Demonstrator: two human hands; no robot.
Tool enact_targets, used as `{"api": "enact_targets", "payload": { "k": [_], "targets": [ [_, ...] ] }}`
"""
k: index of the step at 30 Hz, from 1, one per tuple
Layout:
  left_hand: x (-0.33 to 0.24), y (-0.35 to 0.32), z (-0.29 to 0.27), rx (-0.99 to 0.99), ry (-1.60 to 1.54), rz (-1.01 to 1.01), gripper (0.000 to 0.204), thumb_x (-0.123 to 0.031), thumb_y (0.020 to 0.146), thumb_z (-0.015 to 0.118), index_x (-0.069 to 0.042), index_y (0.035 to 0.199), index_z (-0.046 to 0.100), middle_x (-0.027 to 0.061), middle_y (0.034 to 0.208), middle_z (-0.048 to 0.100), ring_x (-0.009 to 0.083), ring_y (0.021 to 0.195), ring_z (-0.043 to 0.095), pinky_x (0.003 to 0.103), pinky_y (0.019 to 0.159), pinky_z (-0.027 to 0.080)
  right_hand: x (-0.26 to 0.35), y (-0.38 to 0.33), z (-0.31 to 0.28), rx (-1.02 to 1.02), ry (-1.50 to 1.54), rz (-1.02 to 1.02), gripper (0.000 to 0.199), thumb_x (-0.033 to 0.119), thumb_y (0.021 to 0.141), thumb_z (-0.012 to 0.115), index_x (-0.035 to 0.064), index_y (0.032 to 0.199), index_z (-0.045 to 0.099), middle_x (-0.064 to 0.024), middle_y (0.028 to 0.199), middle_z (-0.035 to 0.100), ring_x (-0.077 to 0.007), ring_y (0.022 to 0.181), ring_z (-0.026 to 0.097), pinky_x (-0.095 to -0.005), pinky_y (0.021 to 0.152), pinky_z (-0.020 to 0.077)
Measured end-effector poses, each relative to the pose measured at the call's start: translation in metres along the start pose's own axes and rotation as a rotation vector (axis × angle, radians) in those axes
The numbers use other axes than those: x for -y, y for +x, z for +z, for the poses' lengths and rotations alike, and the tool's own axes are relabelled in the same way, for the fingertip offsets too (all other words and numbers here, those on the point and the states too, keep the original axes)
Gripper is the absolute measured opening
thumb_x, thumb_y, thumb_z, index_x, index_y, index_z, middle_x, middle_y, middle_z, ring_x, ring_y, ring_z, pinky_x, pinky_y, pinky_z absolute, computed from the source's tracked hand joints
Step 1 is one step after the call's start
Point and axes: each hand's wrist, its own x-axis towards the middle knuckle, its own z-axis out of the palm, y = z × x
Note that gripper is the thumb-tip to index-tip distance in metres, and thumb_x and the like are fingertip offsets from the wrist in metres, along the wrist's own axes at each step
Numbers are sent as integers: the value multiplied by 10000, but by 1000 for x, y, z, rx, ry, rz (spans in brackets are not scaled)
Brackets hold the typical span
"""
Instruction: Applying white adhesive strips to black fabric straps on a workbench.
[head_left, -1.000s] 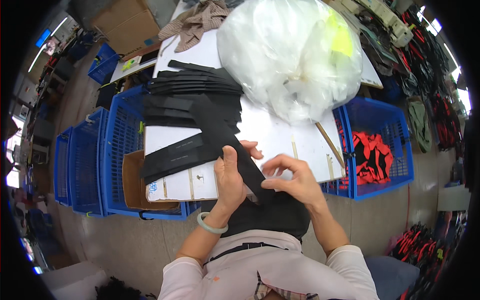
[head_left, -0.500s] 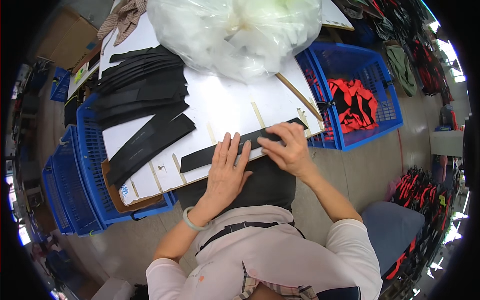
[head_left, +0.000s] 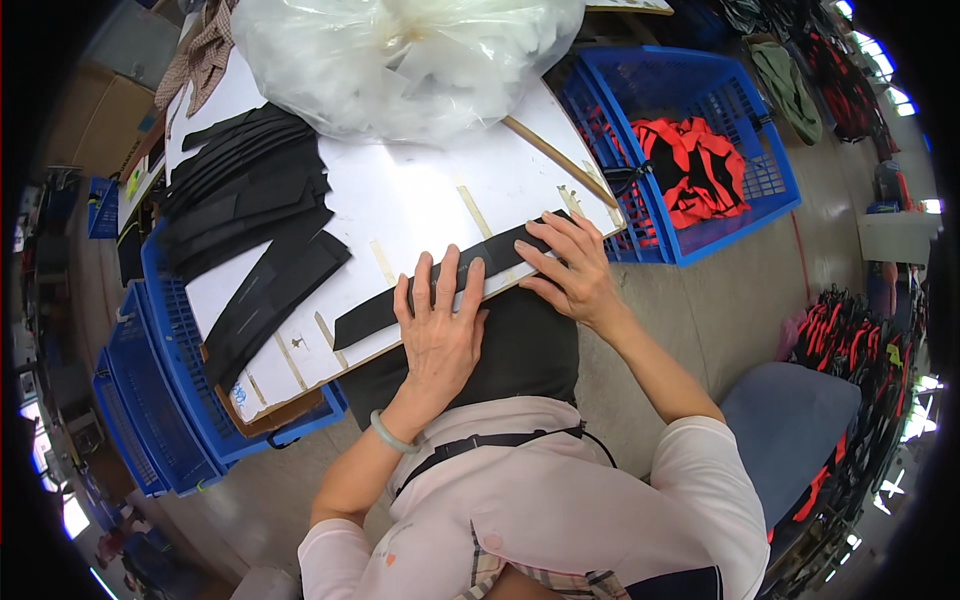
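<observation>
A long black fabric strip lies flat along the near edge of the white tabletop. My left hand presses on the strip left of its middle, fingers stretched out and apart. Toward the strip's right end, my right hand rests with its fingertips on the cloth, fingers spread and thumb near the table edge. Neither hand is closed round anything. To the left, more black strips are fanned out in an overlapping pile, and some lower ones slant toward the near left corner.
A large clear plastic bag with white contents sits at the table's far side. Beside it lies a wooden stick. On the right stands a blue basket holding red and black pieces; several blue baskets stand left.
My right hand's fingers have gone from a bent, bunched pose to lying spread on the strip. My left hand stays on it. The whole view has shifted slightly.
</observation>
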Motion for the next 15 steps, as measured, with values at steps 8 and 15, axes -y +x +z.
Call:
{"api": "enact_targets", "payload": {
  "k": [8,15],
  "targets": [
    [-4,-3,5,21,18,-8,728,-115,726,748,-100,1395,460,146,1491,359,368,1400,268,534,1126,174,-4,-7,6,-44,11,1,438,329,778,746,152,1171,671,-52,1265,592,-268,1238,499,-460,1067,336],
    [-8,-4,14,32,-13,25,808,-87,703,748,21,1414,380,174,1514,323,400,1423,254,584,1135,168,-4,-6,7,-67,4,2,438,328,760,760,159,1157,684,-56,1258,602,-270,1228,506,-462,1049,348]
  ]
}}
